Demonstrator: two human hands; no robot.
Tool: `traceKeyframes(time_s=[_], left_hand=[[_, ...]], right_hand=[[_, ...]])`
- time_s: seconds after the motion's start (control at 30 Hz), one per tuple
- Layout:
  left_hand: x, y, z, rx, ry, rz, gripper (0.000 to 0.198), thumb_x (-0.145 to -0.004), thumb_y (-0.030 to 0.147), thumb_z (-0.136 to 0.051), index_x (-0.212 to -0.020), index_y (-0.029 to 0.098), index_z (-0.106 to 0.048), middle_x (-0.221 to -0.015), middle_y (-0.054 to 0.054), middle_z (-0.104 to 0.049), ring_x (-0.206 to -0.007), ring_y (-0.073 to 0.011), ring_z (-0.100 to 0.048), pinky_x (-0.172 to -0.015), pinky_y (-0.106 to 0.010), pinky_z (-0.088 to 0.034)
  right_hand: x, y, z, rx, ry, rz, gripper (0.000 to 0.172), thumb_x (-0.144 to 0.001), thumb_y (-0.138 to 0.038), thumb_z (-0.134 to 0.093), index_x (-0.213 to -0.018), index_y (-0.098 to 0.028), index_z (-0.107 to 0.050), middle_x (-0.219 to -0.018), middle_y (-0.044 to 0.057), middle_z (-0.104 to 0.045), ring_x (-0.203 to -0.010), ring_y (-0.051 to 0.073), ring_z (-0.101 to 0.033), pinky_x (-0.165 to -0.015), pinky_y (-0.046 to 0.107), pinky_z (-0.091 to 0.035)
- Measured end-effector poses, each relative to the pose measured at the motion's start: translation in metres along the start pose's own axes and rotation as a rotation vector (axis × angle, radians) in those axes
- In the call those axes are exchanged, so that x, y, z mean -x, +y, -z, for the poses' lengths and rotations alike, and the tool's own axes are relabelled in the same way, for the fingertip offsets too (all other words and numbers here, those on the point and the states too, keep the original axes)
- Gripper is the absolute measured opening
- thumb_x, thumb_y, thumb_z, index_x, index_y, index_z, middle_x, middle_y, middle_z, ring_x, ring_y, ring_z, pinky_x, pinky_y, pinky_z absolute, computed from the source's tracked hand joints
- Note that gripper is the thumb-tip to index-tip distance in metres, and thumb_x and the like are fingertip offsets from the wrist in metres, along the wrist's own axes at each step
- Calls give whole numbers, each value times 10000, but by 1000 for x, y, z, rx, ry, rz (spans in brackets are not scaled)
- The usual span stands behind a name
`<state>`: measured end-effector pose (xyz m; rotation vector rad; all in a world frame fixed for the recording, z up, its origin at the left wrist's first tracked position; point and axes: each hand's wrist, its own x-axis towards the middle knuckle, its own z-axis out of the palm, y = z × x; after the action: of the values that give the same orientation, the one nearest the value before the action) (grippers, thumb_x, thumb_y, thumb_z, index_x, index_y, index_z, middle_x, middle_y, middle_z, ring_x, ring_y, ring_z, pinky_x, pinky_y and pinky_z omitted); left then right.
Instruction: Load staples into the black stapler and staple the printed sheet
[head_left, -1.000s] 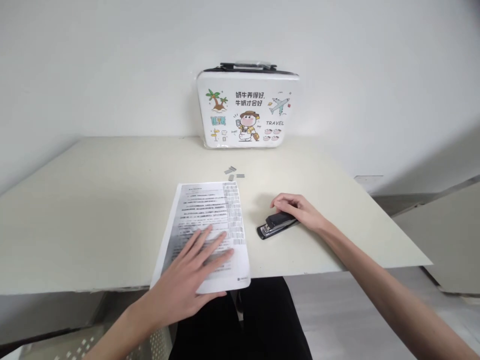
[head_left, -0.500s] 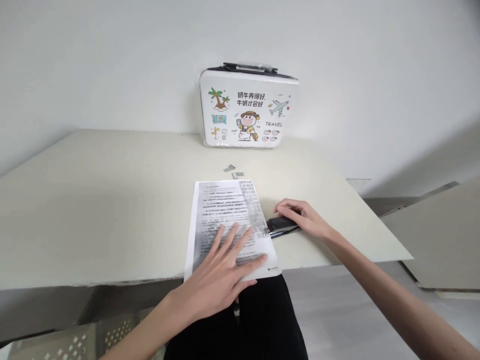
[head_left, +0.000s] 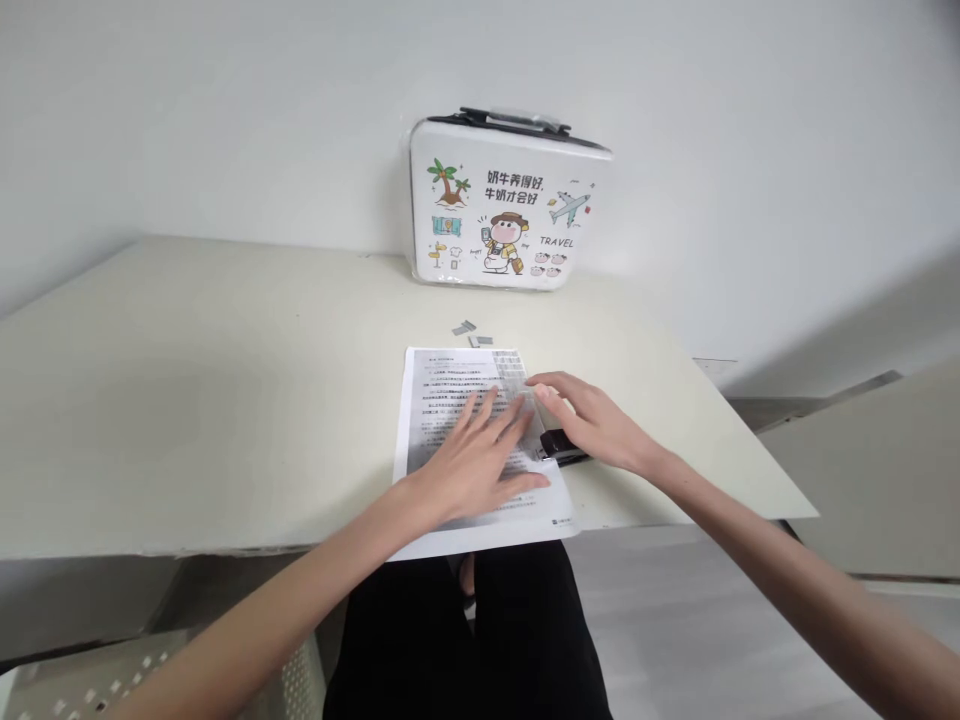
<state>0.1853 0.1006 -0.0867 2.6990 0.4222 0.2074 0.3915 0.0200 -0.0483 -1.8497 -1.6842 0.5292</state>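
Observation:
A printed sheet of paper (head_left: 420,500) lies on the table, its lower edge reaching past the table's front edge. Flat on top of it rests my left hand (head_left: 469,470), fingers spread. A black stapler (head_left: 562,447) sits at the sheet's right edge, its front end meeting the paper. My right hand (head_left: 600,425) is above and beyond the stapler, partly covering its rear. Its thumb and fingers reach out to the sheet's right margin, near my left fingertips, and do not close around the stapler. Whether they touch the paper is unclear.
Small grey strips of staples (head_left: 472,333) lie just behind the sheet. A white cartoon-printed case (head_left: 510,205) with a black handle stands against the wall at the back of the pale table (head_left: 225,400). A perforated beige container (head_left: 97,680) is below at left.
My right hand has come off the stapler and moved forward and left to the paper's edge. My left hand has slid further up the sheet. The view has shifted slightly.

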Motion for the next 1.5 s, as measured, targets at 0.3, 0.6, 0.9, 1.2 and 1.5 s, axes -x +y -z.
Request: traceKeyframes(time_s=[0.3, 0.6, 0.9, 1.2, 1.5], left_hand=[[-6, 0, -25, -43, 85, -16, 870, -1018, 704, -421, -1712, 291, -97, -1775, -34, -170, -1628, -361, 78, -1312, -645, -13], [-6, 5, -24, -56, 58, 42, 843, -1023, 692, -424, -1696, 233, -206, -1769, -57, -192, -1629, -391, 34, -1312, -644, 6], [-6, 5, -25, -44, 62, 41, 865, -1017, 691, -451, -1701, 231, -189, -1767, -66, -194, -1630, -379, 37, -1316, -646, 4], [-7, 7, -24, -42, 46, 55, 868, -1007, 688, -479, -1690, 213, -231, -1760, -74, -221, -1628, -395, 18, -1315, -643, 10], [-4, 3, -30, -48, 113, 23, 815, -1034, 687, -388, -1675, 200, -263, -1723, -93, -324, -1636, -367, -5, -1313, -632, 32]], right_hand=[[3, -17, -7, 149, -104, -89, 525, -1089, -580, -299, -1396, -324, -639, -1513, 8, -621, -1427, 279, -549, -1201, 499, -418], [1, -21, -13, 225, -82, -139, 477, -1099, -518, -274, -1317, -345, -661, -1508, -16, -621, -1402, 276, -573, -1161, 515, -458], [1, -22, -15, 267, -87, -160, 475, -1102, -500, -263, -1277, -338, -674, -1507, -18, -620, -1392, 281, -582, -1130, 535, -488], [0, -24, -18, 338, -102, -174, 500, -1104, -502, -250, -1356, -328, -646, -1549, 0, -587, -1457, 283, -525, -1146, 544, -485], [0, -19, -25, 477, -120, -106, 528, -1108, -436, -235, -1457, -271, -595, -1595, 67, -536, -1483, 290, -493, -1167, 551, -468]])
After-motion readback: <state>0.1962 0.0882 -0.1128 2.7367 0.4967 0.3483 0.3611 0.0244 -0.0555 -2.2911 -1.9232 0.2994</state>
